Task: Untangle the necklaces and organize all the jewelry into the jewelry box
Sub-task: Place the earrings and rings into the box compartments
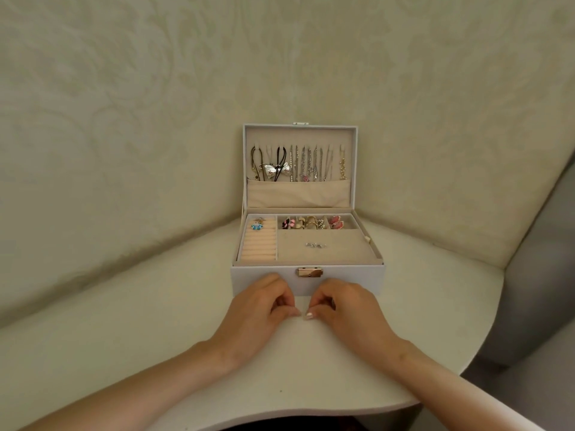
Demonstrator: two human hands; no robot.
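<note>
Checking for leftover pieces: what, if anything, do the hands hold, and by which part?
Cannot be told: the left hand and right hand are pinched, close together over the table, but nothing shows between them.

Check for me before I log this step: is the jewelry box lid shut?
No, the lid of the jewelry box stands upright, with necklaces hanging inside it.

The jewelry box (249,276) at centre is showing a matt shell, soft cloth lining (295,253) and a shiny metal clasp (310,272); the table (140,306) is looking smooth.
</note>
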